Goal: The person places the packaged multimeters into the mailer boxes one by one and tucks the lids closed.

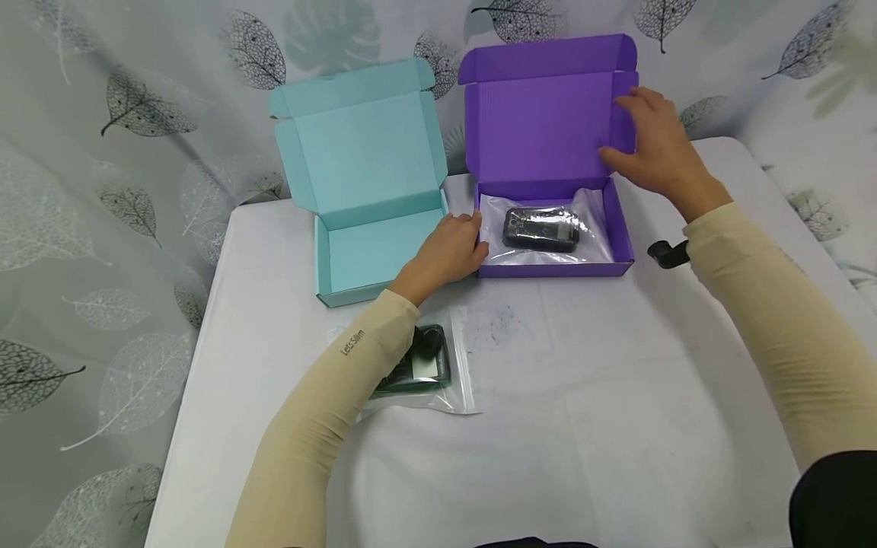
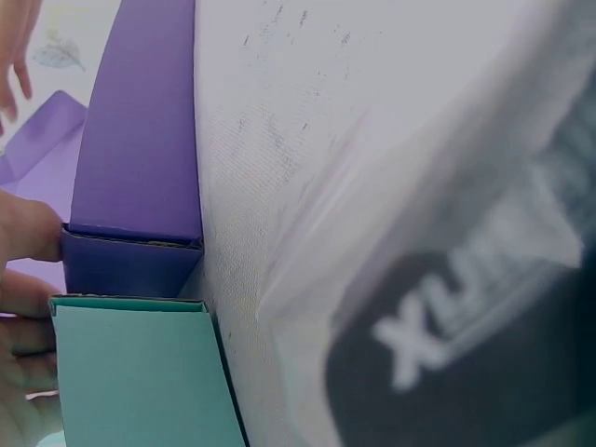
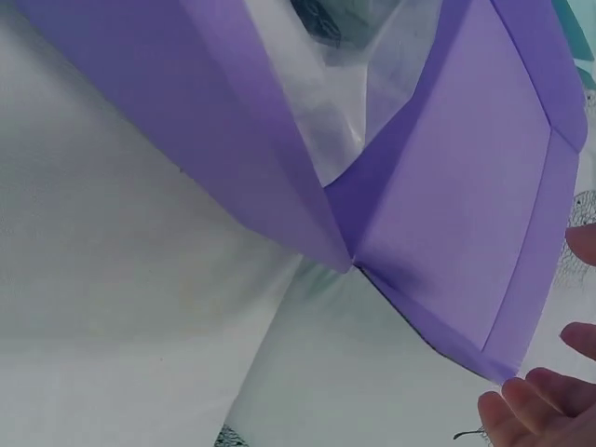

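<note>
A purple box [image 1: 555,270] stands with its lid [image 1: 541,125] raised. In it lies a clear plastic bag holding a dark handheld device [image 1: 541,230]. My left hand [image 1: 445,247] grips the purple box's left wall near the front corner, thumb on the purple side and fingers by the neighbouring teal box [image 1: 356,294]. My right hand [image 1: 658,148] is at the lid's right edge, fingertips at the side flap and thumb apart from them. In the right wrist view its fingertips [image 3: 517,396] are right at the lid's corner.
The teal box's lid [image 1: 363,144] is also raised, and nothing lies inside. Under my left forearm a zip bag [image 1: 462,380] with a dark green-edged device rests on the white table [image 1: 582,426]. A leaf-print curtain [image 1: 137,205] hangs behind.
</note>
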`<action>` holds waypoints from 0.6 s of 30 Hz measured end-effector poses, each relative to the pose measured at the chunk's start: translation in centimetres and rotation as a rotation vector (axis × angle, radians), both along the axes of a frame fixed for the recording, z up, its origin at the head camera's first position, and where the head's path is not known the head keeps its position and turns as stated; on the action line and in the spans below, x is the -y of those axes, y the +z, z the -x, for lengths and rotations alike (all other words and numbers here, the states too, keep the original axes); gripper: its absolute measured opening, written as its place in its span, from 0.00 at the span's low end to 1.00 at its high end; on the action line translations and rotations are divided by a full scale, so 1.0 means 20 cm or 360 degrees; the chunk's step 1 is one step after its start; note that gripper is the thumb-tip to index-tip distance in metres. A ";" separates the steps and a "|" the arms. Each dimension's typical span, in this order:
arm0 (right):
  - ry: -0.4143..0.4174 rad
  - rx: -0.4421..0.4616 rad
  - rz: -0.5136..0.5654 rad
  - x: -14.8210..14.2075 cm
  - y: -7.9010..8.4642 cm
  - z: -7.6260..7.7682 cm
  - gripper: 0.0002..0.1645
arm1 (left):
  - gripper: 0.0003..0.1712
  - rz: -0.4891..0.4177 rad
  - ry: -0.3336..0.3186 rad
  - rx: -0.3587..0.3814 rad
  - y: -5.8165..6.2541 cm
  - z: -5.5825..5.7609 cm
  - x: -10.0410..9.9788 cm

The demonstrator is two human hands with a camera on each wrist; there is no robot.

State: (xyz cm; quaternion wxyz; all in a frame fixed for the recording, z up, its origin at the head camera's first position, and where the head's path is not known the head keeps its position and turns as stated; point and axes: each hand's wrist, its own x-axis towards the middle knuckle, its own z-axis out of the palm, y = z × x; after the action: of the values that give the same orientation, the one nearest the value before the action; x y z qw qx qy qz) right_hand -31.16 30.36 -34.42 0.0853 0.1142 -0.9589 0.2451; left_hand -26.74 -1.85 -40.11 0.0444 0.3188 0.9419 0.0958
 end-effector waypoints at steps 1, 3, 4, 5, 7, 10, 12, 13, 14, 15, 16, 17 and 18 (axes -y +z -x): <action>-0.0022 0.0001 0.0025 -0.01 0.00 0.00 0.43 | 0.32 0.0002 0.0001 0.0000 0.00 0.00 0.00; -0.0064 0.0024 0.0052 -0.02 0.00 0.00 0.44 | 0.32 0.0000 -0.0001 -0.0005 0.00 0.00 0.00; -0.0083 0.0042 0.0058 -0.02 0.00 0.01 0.44 | 0.32 -0.0001 -0.0004 -0.0009 0.00 0.00 0.00; -0.0098 0.0051 0.0067 -0.03 0.00 0.01 0.45 | 0.32 -0.0003 -0.0007 -0.0010 0.00 0.00 0.00; -0.0137 0.0072 0.0093 -0.04 0.00 0.02 0.46 | 0.31 -0.0004 -0.0011 -0.0013 0.01 0.00 0.00; -0.0205 0.0138 0.0159 -0.05 -0.01 0.02 0.49 | 0.31 -0.0004 -0.0016 -0.0017 0.01 0.00 0.00; -0.0256 0.0207 0.0222 -0.06 -0.01 0.02 0.51 | 0.31 -0.0011 -0.0018 -0.0017 0.00 0.00 0.00; -0.0273 0.0249 0.0249 -0.06 -0.01 0.02 0.52 | 0.31 -0.0012 -0.0019 -0.0019 0.00 0.00 0.00; -0.0291 0.0297 0.0281 -0.06 -0.01 0.02 0.53 | 0.31 -0.0012 -0.0020 -0.0021 0.00 0.00 0.00; -0.0305 0.0337 0.0311 -0.07 -0.01 0.01 0.54 | 0.31 -0.0009 -0.0020 -0.0023 0.00 0.00 0.00; -0.0315 0.0370 0.0332 -0.07 -0.01 0.01 0.54 | 0.31 -0.0008 -0.0020 -0.0025 0.00 0.00 0.00; -0.0318 0.0395 0.0352 -0.07 -0.01 0.01 0.54 | 0.31 -0.0009 -0.0018 -0.0025 0.00 0.00 0.00; -0.0317 0.0410 0.0370 -0.07 -0.01 0.01 0.54 | 0.31 -0.0006 -0.0017 -0.0028 0.00 0.00 0.00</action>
State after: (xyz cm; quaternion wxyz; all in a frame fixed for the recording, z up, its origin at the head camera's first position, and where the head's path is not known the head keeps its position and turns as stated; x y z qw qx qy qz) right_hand -31.39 31.80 -34.60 -0.0017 -0.0242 -0.9337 0.3572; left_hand -26.79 -1.88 -40.14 0.0360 0.3247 0.9404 0.0946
